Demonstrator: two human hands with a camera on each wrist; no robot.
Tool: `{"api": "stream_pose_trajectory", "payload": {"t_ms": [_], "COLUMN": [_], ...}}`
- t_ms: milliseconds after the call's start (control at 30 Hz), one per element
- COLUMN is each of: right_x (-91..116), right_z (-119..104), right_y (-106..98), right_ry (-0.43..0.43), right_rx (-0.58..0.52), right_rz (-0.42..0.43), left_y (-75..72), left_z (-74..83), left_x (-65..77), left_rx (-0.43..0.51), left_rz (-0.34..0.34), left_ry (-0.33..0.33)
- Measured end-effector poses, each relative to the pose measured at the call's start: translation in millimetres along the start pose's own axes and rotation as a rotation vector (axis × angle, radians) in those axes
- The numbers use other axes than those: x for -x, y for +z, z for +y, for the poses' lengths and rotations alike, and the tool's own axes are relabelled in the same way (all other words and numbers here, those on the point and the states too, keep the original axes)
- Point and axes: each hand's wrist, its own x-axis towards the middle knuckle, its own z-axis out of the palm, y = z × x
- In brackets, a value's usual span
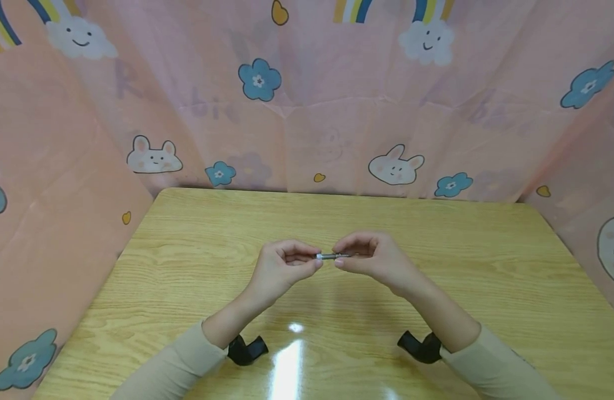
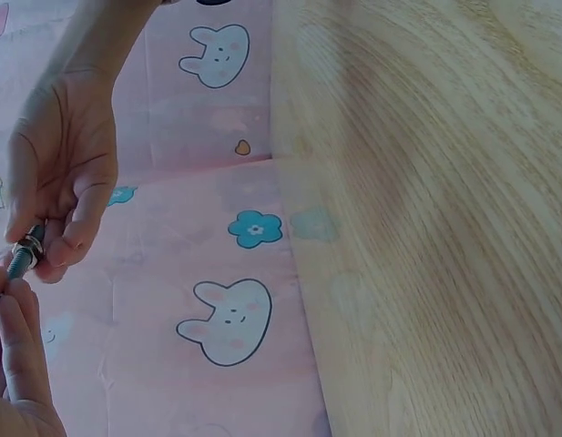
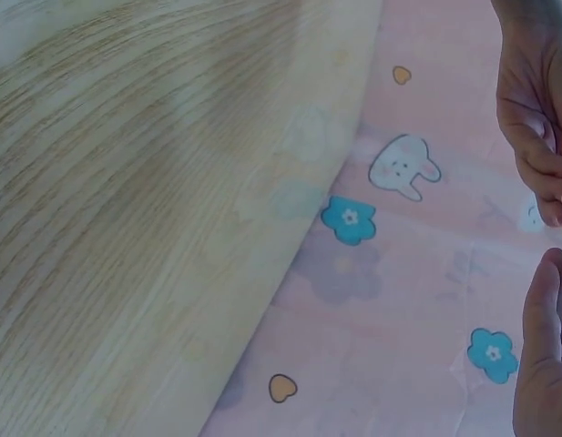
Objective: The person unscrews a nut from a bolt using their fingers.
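A small metal bolt point(image 1: 329, 256) is held level between both hands above the wooden table. My left hand point(image 1: 281, 269) pinches one end of it between thumb and fingertips. On the other side, my right hand point(image 1: 387, 264) has its thumb and fingers around the far part, where a thin tip sticks out past the fingertips. Seen from the left wrist, the bolt's threaded shank point(image 2: 19, 264) shows between the hands, with a nut point(image 2: 29, 244) on it at the right fingers. In the right wrist view both hands are cut off at the edge, and the bolt is mostly out of sight.
The light wooden table point(image 1: 201, 233) spreads below the hands, with a bright reflection near its front. A pink printed cloth point(image 1: 307, 133) hangs behind and along both sides. Black wrist mounts point(image 1: 246, 351) sit under the forearms.
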Motion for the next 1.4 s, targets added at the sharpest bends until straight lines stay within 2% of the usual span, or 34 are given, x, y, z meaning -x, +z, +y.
{"api": "stream_pose_trajectory", "payload": {"t_ms": [167,400,633,900,1133,1267,1400], "right_x": [0.2,-0.3,1.0,-0.4,2.2,1.2,0.3], "right_z": [-1.0,-0.2,0.9,1.5,0.9,0.7,1.5], "right_y": [-1.0,-1.7,-2.2,-2.9,-2.5,-1.9,-1.9], "right_ry": [-0.031,0.012,-0.033,0.004,-0.045,-0.014,-0.008], "right_rx": [0.001,-0.022,-0.004,-0.057,-0.034,-0.035,-0.028], "right_rz": [-0.022,-0.011,-0.011,-0.011,-0.032,-0.046,-0.024], "left_y": [0.0,0.2,-1.8,0.0,-0.8,-1.3,-2.1], "left_z": [0.5,0.6,0.9,2.3,0.4,0.4,1.7], "left_x": [-0.4,-0.8,-1.5,-1.9,-1.0,-0.4,0.0], "left_rx": [0.003,0.0,-0.009,0.001,-0.004,-0.005,-0.007], "left_rz": [0.001,0.002,0.003,-0.005,-0.007,-0.004,-0.004], "left_ry": [0.002,0.004,0.018,0.02,0.018,0.016,0.021]}}
